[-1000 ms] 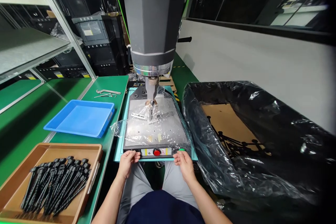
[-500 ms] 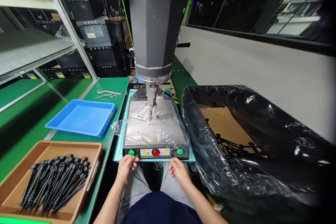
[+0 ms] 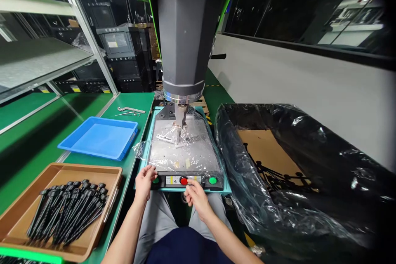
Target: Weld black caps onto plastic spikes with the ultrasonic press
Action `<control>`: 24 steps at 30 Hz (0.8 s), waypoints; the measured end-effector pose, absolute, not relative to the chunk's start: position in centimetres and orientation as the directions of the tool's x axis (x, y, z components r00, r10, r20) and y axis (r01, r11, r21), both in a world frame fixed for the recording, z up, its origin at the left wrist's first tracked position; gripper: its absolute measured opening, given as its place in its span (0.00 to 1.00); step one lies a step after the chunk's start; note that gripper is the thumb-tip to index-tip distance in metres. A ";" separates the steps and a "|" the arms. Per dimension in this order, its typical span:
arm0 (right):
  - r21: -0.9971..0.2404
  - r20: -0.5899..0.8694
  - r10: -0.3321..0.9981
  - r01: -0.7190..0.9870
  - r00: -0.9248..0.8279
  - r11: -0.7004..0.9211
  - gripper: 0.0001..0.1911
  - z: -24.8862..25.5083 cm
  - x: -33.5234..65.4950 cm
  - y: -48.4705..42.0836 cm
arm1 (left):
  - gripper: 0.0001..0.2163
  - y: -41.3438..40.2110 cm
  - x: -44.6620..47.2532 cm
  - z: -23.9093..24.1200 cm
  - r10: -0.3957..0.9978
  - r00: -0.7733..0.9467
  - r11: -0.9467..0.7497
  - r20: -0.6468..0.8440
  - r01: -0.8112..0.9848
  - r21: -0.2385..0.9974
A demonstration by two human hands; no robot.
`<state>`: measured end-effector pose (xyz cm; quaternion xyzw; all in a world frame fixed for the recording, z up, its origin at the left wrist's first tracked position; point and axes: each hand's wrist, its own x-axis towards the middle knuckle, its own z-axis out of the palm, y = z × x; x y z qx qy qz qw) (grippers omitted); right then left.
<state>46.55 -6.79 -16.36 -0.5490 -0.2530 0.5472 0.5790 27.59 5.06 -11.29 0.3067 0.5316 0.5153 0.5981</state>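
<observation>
I sit before a press machine whose grey head hangs over a metal base plate covered in clear plastic film. The front panel carries a red button between two green ones. My left hand rests at the panel's left corner, fingers loosely curled over the left green button, holding nothing. My right hand hovers just below the red button, fingers bent and empty. A small part stands under the press tip.
A brown tray holds several black rods at my left. Beyond it lies a blue tray, with metal tools farther back. A cardboard box lined with a black bag stands at my right.
My right hand has moved left from the right green button to below the red one. My left hand has slid up onto the panel's left corner. The press head has risen.
</observation>
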 end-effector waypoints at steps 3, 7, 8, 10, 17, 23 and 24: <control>-0.877 -0.281 0.918 -0.463 0.280 -0.127 0.36 -14.7 46.9 -5.5 | 0.13 6.2 28.1 -10.4 0.915 -0.119 0.306 -0.386 -0.420 0.855; -0.854 -0.244 0.919 -0.517 0.311 -0.052 0.29 -13.3 47.4 -4.9 | 0.10 6.8 28.6 -9.7 0.895 -0.048 0.365 -0.443 -0.491 0.791; -0.875 -0.220 0.920 -0.483 0.326 -0.038 0.26 -13.1 47.5 -5.0 | 0.08 6.7 28.7 -9.6 0.886 -0.023 0.394 -0.463 -0.489 0.778; -0.916 -0.153 0.917 -0.402 0.368 0.008 0.23 -12.4 47.9 -5.4 | 0.06 6.1 28.7 -9.5 0.860 0.017 0.456 -0.510 -0.475 0.752; -0.750 -0.034 0.967 -0.646 0.252 0.141 0.12 -8.6 49.1 -7.4 | 0.28 1.6 29.3 -9.0 0.502 0.704 0.737 -0.502 -0.045 0.675; -0.699 -0.072 0.986 -0.712 0.153 0.060 0.12 -8.2 49.5 -7.7 | 0.28 1.0 31.5 -8.4 0.723 0.657 0.625 -0.213 -0.491 0.607; -0.693 -0.065 0.988 -0.719 0.138 0.055 0.13 -8.4 49.5 -7.8 | 0.26 1.3 31.7 -8.3 0.776 0.593 0.591 -0.215 -0.564 0.576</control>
